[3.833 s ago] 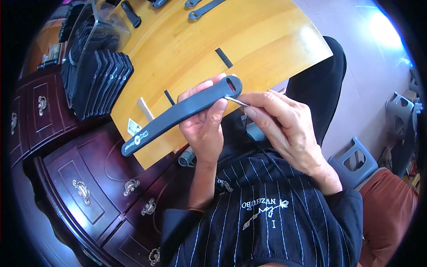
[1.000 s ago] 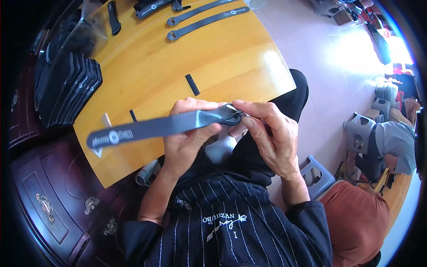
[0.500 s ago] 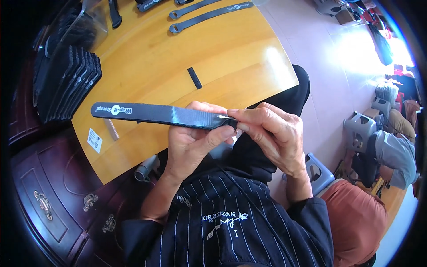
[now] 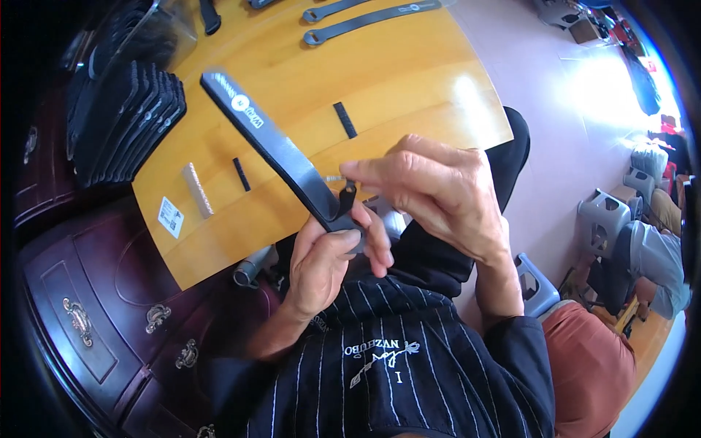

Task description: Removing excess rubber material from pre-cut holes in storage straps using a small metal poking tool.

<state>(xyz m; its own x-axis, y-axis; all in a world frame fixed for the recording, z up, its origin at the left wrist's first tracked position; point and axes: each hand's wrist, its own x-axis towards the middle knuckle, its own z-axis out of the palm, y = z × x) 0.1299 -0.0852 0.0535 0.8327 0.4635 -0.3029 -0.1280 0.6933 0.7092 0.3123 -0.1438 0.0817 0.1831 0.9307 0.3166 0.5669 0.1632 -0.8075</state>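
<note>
The held strap point(image 4: 285, 158) was dark grey to black, printed in white. The counter point(image 4: 409, 80) was golden-yellow wood, two short strips point(image 4: 345, 120) on it black, the paper label point(image 4: 171, 217) white with dark marks. The wearer's garment point(image 4: 409, 365) was black with thin white stripes. The drawers point(image 4: 77, 274) were deep reddish brown, the floor point(image 4: 537, 66) pale mauve.

Partly hidden at your fingertips
Your left hand point(image 4: 320, 271) covers part of the dark strap point(image 4: 276, 152); the thin piece point(image 4: 333, 178) by your right hand point(image 4: 449, 193) is too small to identify.
</note>
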